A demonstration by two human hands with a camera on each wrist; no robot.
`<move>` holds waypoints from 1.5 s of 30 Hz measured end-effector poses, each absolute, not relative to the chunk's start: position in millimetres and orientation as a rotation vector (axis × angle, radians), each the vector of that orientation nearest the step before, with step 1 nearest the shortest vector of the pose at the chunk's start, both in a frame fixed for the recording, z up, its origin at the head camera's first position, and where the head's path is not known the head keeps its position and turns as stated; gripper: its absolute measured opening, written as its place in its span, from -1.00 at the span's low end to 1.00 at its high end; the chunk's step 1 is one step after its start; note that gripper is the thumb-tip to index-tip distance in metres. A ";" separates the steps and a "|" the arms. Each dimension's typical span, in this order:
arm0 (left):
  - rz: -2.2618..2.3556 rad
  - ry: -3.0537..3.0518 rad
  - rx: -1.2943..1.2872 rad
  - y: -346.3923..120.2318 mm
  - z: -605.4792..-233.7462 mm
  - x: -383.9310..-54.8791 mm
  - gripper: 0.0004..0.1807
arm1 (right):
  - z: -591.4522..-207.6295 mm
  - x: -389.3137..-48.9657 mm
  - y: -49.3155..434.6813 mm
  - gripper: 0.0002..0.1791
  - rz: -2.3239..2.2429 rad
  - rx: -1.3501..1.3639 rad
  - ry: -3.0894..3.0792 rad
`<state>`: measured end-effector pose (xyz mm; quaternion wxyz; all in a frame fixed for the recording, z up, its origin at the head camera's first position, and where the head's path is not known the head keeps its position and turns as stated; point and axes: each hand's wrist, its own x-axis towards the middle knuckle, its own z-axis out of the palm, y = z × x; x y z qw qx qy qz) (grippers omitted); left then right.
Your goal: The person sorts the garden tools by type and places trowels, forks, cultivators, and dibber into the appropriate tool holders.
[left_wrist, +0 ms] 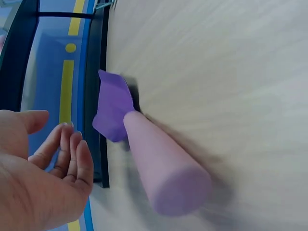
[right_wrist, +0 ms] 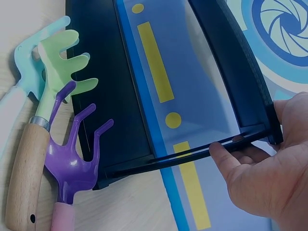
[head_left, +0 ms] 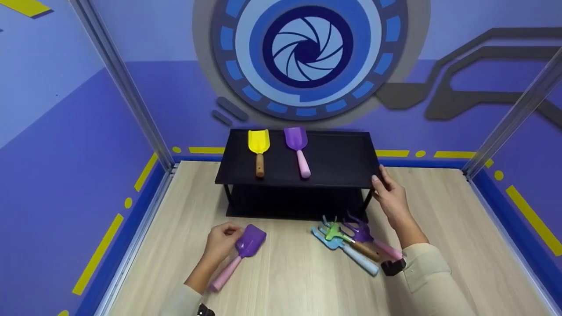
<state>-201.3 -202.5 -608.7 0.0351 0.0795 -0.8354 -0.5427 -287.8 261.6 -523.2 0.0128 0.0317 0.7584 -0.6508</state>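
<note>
A purple shovel with a pink handle lies on the table in front of the shelf. Beside its blade is my left hand, fingers loosely bent; in the left wrist view this hand holds nothing and looks apart from the shovel. With my right hand I grip the right front corner of a black two-tier shelf, thumb near the top edge and fingers at the side rail. On the top tier lie a yellow shovel and another purple shovel.
Hand rakes lie together before the shelf's right front: a light blue one, a green one with wooden handle and a purple one with pink handle. Blue-purple walls enclose the wooden table at the back and sides.
</note>
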 end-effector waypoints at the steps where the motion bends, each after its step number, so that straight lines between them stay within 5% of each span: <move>1: -1.652 -2.579 0.258 -204.7 -608.7 -200.4 -0.82 | -523.0 -287.6 261.8 -0.26 -2.034 0.105 2.359; 15: -1.626 -2.903 0.361 -208.4 -604.9 -183.7 -0.45 | -522.8 -288.9 262.9 -0.28 -2.047 0.111 2.315; 45: -1.403 -3.040 0.322 -197.3 -605.2 -181.0 -0.76 | -523.8 -288.8 263.4 -0.28 -2.041 0.084 2.331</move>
